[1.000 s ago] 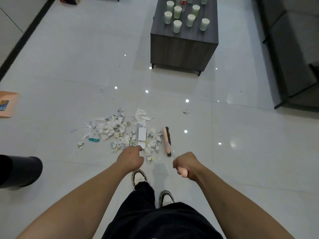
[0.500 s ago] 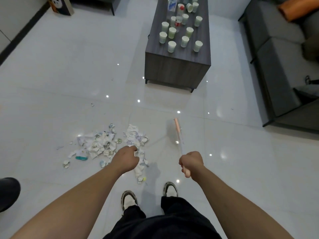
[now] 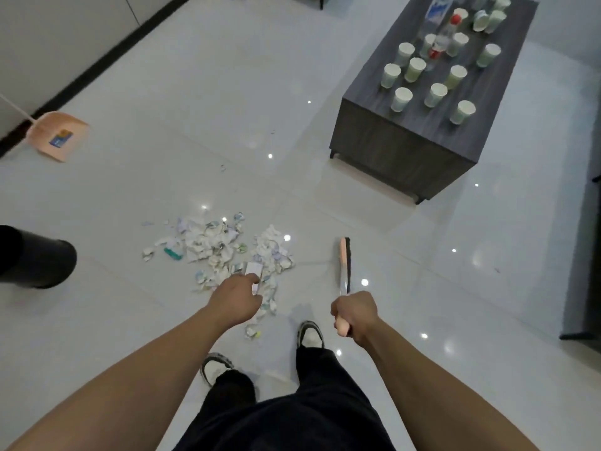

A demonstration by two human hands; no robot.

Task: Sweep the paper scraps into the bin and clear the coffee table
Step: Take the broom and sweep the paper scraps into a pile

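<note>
A pile of torn paper scraps (image 3: pixel 221 249) lies on the glossy white floor in front of my feet. My right hand (image 3: pixel 354 315) is closed on the pink handle of a broom. The broom's head (image 3: pixel 344 260) rests on the floor just right of the pile, with a gap between them. My left hand (image 3: pixel 235 299) hovers over the pile's near edge, fingers curled on a small white flat object (image 3: pixel 254 276). A black bin (image 3: pixel 35 258) stands at the left edge. The dark wooden coffee table (image 3: pixel 400 148) at the upper right carries several paper cups (image 3: pixel 401 99) and bottles (image 3: pixel 437 43).
A pink dustpan (image 3: pixel 58 136) with a long handle lies by the left wall's black skirting. A dark sofa edge (image 3: pixel 582 255) runs down the right side. My shoes (image 3: pixel 310 335) stand just behind the pile. A few stray scraps (image 3: pixel 223 167) lie farther out.
The broom head, against the pile's right side a second ago, now sits apart from it. The view has swung left, so the dustpan and bin show more fully.
</note>
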